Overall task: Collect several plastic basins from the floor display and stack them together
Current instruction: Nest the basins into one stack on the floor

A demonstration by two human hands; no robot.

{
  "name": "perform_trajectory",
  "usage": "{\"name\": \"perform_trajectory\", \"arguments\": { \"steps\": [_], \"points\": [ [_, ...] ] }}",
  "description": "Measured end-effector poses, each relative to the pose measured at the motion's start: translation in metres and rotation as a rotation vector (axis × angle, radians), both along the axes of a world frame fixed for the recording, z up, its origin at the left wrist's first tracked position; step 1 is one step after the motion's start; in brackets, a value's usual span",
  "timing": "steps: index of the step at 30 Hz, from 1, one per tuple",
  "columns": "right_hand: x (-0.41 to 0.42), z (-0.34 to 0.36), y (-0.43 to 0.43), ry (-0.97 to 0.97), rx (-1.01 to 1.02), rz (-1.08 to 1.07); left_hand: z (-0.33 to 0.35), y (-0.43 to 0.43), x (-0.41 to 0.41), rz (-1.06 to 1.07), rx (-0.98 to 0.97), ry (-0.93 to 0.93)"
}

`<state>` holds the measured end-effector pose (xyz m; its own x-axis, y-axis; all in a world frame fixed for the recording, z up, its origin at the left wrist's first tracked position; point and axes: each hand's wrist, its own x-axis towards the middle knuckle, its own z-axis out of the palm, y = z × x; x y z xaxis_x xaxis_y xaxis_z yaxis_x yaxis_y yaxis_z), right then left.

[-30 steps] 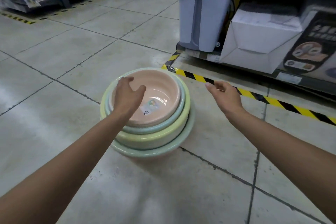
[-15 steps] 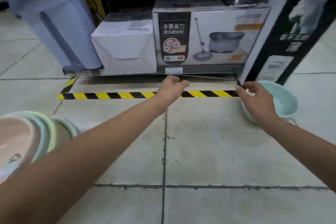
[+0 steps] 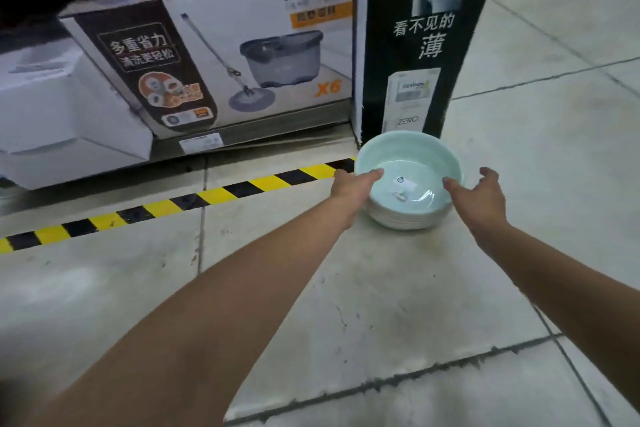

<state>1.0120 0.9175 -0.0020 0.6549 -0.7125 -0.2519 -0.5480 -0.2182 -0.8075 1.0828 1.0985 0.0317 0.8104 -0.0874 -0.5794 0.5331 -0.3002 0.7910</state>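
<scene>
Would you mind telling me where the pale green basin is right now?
In the head view, the pale green basin sits on the floor right of centre, at the foot of the tall black box, between the left hand and right hand.

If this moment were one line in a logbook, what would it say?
reaching | left hand open at rim | right hand open near rim | green basins stacked on floor

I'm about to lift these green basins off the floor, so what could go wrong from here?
1. The basins are a nested stack, and both hands are open: left hand at the near-left rim, right hand at the right. Gripping only the top rim may leave the lower ones behind.
2. The tall black box stands just behind; lifting forward could knock it.
</scene>
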Motion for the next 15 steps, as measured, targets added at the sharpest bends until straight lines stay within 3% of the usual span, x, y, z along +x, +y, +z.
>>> {"name": "perform_trajectory", "arguments": {
  "steps": [5,15],
  "points": [
    [0.013,-0.015,-0.015,-0.011,0.562,-0.096,-0.035,-0.018,0.006,0.032,-0.005,0.028],
    [0.015,-0.009,0.039,-0.018,0.39,0.105,-0.039,0.034,0.002,0.123,-0.068,-0.045]
  ]
}}
